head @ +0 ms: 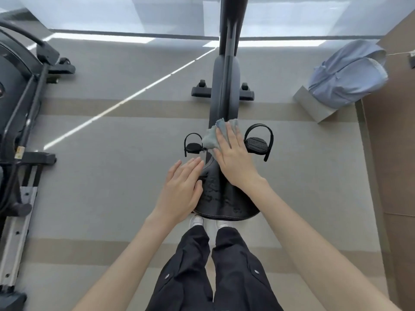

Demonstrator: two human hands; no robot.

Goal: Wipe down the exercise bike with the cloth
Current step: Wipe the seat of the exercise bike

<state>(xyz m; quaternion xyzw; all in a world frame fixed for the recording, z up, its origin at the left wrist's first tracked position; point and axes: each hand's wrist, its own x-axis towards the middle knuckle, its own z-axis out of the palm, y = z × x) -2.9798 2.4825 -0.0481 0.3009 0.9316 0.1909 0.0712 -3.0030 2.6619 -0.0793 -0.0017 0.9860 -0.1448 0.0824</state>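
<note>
We are pressing the cloth (210, 138) onto the saddle (226, 198) nose with our right hand (233, 158), fingers (228, 138) straight; our left hand (182, 189) is resting flat on the saddle's edge, holding nothing.

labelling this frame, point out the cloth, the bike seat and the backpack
cloth (210, 138): head view, its uncovered left fold
bike seat (226, 198): head view, middle of its top
backpack (347, 79): head view, middle of its body

floor left of bike (225, 90) open | pedals (257, 143) flank frame | backpack (348, 75) far right
</note>
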